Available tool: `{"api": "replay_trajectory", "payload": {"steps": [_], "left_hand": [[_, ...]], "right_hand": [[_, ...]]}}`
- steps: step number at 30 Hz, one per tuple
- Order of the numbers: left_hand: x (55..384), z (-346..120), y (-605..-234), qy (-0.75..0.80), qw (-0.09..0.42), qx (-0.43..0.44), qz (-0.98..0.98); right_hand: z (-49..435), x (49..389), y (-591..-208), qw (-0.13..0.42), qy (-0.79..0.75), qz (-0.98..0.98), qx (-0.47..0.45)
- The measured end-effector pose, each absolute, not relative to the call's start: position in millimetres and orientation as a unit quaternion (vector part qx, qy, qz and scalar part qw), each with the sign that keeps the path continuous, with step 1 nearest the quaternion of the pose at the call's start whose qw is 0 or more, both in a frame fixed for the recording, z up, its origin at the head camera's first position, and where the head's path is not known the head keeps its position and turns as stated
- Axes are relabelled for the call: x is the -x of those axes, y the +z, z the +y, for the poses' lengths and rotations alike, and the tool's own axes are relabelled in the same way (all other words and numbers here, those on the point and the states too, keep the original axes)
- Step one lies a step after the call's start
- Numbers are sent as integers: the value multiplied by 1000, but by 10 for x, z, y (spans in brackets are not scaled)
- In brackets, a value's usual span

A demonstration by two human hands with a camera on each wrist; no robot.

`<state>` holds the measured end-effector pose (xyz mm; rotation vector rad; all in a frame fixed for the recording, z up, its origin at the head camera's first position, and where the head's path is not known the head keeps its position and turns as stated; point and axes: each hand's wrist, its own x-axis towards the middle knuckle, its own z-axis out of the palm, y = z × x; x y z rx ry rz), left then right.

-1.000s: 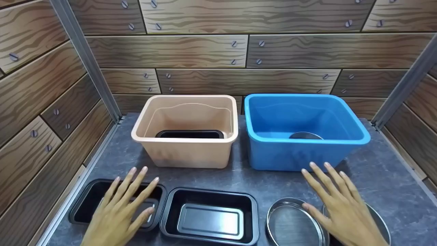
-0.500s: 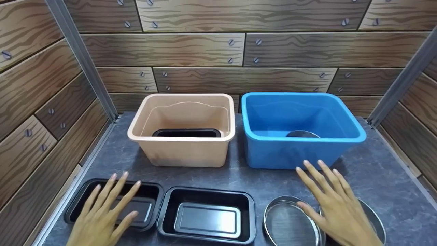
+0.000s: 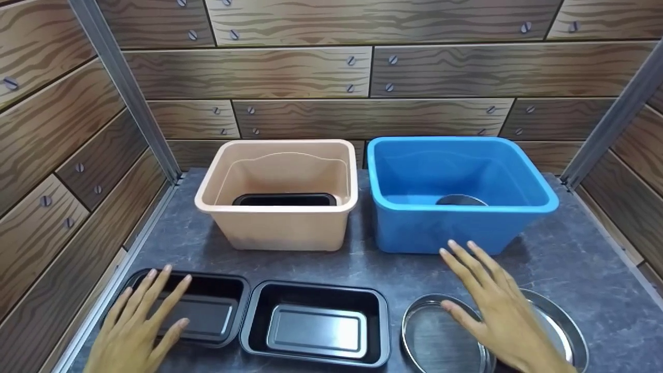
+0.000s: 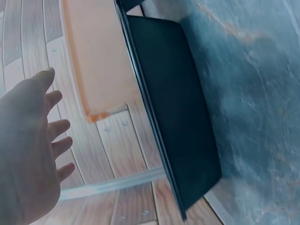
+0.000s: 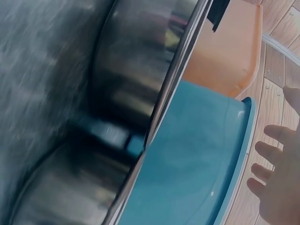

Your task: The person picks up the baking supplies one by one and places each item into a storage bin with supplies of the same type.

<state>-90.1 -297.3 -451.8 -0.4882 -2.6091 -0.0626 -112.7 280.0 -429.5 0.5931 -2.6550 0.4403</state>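
My left hand (image 3: 137,321), fingers spread, is over the left black loaf pan (image 3: 210,313) and holds nothing. In the left wrist view the same hand (image 4: 28,136) appears apart from the pan's side (image 4: 173,112). A second loaf pan (image 3: 316,329) lies to the right of the first. Over two round metal cake tins hovers my right hand (image 3: 494,305), its fingers extended. It partly hides the right tin (image 3: 562,324); the left tin (image 3: 440,336) shows more fully. The right wrist view has this hand (image 5: 281,164) clear of the tin rims.
Behind the pans stand a beige bin (image 3: 279,228) and, to its right, a blue bin (image 3: 435,228). A black pan (image 3: 285,199) is inside the beige bin; a round rim (image 3: 461,200) shows in the blue one. Wood-patterned walls (image 3: 305,72) enclose the grey tabletop (image 3: 259,264).
My left hand has shifted left and a little down, uncovering more of the left loaf pan. My right hand has drifted slightly left, so more of the right tin shows.
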Motion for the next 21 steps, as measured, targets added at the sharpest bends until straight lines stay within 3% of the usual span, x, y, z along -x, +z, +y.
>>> {"api": "replay_trajectory", "payload": {"steps": [6, 11, 21], "left_hand": [[894, -3111, -4559, -77, 176, 121, -974], [911, -3256, -4650, -118, 168, 106, -973], [901, -3550, -4761, -185, 144, 48, -971]], "right_hand": [[2662, 1152, -4338, 192, 236, -926, -224], [2569, 1179, -4373, 200, 288, -907, -234], [2459, 1265, -4319, 126, 379, -888, -229]]}}
